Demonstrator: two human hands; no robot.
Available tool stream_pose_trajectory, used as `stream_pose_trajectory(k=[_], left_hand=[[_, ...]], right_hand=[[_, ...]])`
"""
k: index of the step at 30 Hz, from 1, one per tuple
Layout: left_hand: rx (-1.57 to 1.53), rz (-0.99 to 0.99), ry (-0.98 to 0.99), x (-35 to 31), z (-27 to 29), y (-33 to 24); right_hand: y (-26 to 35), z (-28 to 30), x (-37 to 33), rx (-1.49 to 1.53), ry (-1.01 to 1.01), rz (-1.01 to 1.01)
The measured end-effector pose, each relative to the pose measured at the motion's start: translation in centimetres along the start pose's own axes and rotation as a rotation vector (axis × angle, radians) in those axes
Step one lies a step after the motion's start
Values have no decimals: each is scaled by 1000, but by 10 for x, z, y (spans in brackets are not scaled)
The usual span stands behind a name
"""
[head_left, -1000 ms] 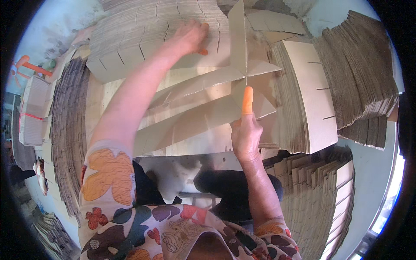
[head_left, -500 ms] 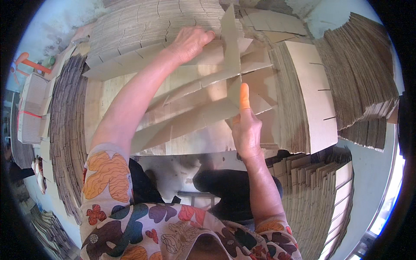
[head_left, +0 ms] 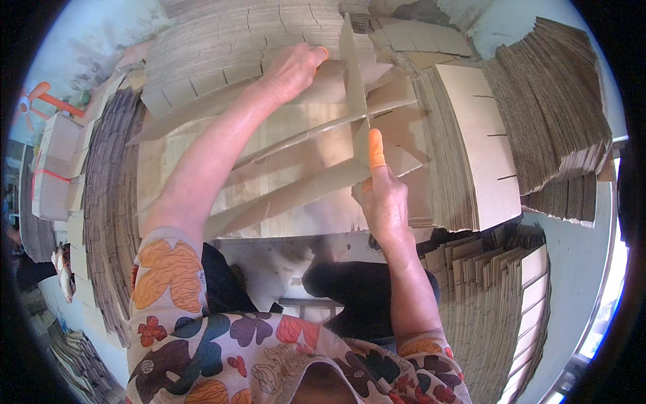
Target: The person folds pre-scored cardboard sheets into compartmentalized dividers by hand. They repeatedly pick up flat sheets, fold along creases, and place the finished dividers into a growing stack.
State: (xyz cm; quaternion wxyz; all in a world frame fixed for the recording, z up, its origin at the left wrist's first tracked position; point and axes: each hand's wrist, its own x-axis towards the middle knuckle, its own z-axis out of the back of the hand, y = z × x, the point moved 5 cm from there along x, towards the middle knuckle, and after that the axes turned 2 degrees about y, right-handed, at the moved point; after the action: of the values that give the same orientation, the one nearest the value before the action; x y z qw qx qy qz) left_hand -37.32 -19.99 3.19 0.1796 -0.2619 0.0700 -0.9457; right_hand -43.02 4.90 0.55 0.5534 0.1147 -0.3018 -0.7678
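Observation:
Several slotted cardboard strips stand on edge over a pale wooden board (head_left: 185, 168). My right hand (head_left: 387, 205), with an orange cover on its thumb, is closed on the near end of the upright cross strip (head_left: 354, 81). Two long strips cross it: the middle strip (head_left: 296, 139) and the near strip (head_left: 289, 188). Farther off, my left hand (head_left: 293, 73) is closed on another long cardboard strip (head_left: 202, 108), near that strip's right end by the cross strip. Its thumb tip is orange too; the other fingers are partly hidden.
A big stack of slotted cardboard (head_left: 202, 40) fills the far side. More cardboard stacks stand on the right (head_left: 474, 148), far right (head_left: 552, 114), lower right (head_left: 481, 289) and left (head_left: 111, 175). A small orange fan (head_left: 50, 99) and a white box (head_left: 57, 165) are at far left.
The left end of the strip in my left hand has swung nearer, away from the far stack. The middle strip has straightened across the cross strip. My right hand stays on the cross strip.

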Motion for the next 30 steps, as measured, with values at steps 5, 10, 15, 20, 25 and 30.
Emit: stream_pose_trajectory(k=[5,10,15,20,25,30], left_hand=[[-126,-22,39,-6,5,-10],[-345,78,25,-20,34,-26],[-308,144,151,-52,55,-43],[-365,215,235,-88,-19,-11],[-429,390,163,-99,14,-6],[-164,265,45,-131,101,-48]], right_hand=[[6,2,-2,-51,31,-26],[34,25,-18,-140,53,-15],[50,35,-53,-161,89,-71],[7,-14,-41,-295,250,-76],[18,29,-41,-345,317,-81],[7,119,-56,-897,-431,-19]])
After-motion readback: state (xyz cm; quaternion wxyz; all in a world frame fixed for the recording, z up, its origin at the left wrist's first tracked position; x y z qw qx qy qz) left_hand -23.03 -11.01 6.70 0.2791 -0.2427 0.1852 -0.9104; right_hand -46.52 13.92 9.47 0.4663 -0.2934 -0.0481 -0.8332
